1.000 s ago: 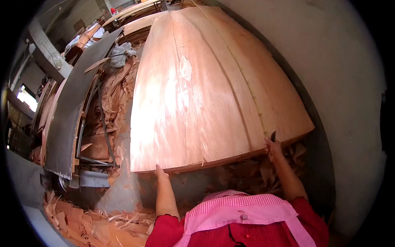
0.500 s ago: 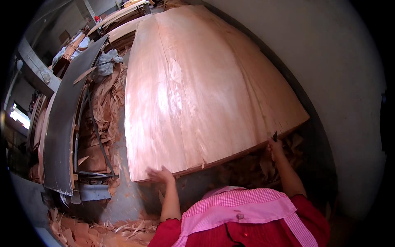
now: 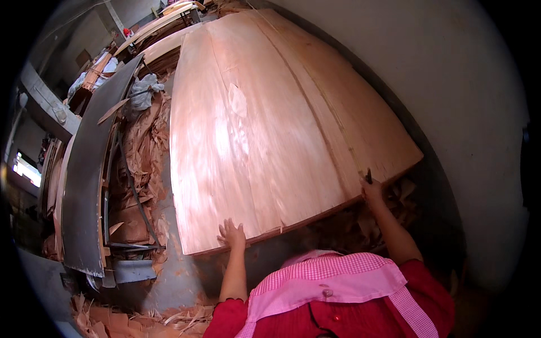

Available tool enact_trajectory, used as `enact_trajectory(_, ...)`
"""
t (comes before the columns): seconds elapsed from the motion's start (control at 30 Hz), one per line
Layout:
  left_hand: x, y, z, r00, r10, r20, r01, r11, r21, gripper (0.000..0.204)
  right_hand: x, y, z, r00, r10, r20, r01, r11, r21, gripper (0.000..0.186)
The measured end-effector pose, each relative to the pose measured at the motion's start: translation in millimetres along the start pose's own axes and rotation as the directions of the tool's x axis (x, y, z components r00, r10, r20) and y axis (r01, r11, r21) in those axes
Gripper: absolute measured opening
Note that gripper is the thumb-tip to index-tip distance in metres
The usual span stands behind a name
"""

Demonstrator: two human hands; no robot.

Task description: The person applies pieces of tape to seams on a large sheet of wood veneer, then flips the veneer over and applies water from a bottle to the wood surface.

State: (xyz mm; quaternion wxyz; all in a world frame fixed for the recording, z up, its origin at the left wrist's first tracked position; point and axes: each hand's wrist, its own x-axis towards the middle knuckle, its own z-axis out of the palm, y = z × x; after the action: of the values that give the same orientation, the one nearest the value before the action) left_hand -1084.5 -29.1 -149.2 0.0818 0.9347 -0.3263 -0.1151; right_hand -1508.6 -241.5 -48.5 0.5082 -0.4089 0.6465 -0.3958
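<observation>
A large stack of thin wood veneer sheets point(image 3: 265, 124) lies in front of me, pale reddish-brown and glossy. Long lines run lengthwise through its top sheet on the right, and a leaf-shaped patch marks it left of the middle. My left hand point(image 3: 232, 234) rests on the near edge towards the left corner, palm down, fingers spread. At the near edge on the right, my right hand point(image 3: 372, 190) is closed around a small dark hand tool point(image 3: 368, 177). The tool's tip points up and away from me; its exact kind is too small to make out.
To the left stands a dark, flat-topped table point(image 3: 96, 169) on a metal frame. Veneer scraps point(image 3: 143, 152) heap up between it and the stack, and more scraps point(image 3: 124, 324) cover the floor at the lower left. A pale wall point(image 3: 445, 84) runs close along the right.
My left hand has slid slightly right along the near edge, its fingers now spread. My right hand has moved a little up and left with the tool. The veneer's right-hand lines look straighter and darker.
</observation>
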Motion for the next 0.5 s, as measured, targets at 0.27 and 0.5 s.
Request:
enact_trajectory(0.27, 21.9, 72.3, -27.9, 0.956, 0.291, -0.037, -0.291, 0.957, 0.014, 0.06, 70.0, -18.3, 67.1, 0.991, 0.018, 0.135, -0.029, 0.996, 0.078, 0.023)
enact_trajectory(0.5, 87.7, 134.0, -22.0, 0.93, 0.358, -0.081, -0.359, 0.933, 0.002, 0.065, 164.3, 25.4, 48.0, 0.986, 0.114, 0.119, -0.09, 0.978, -0.19, 0.024)
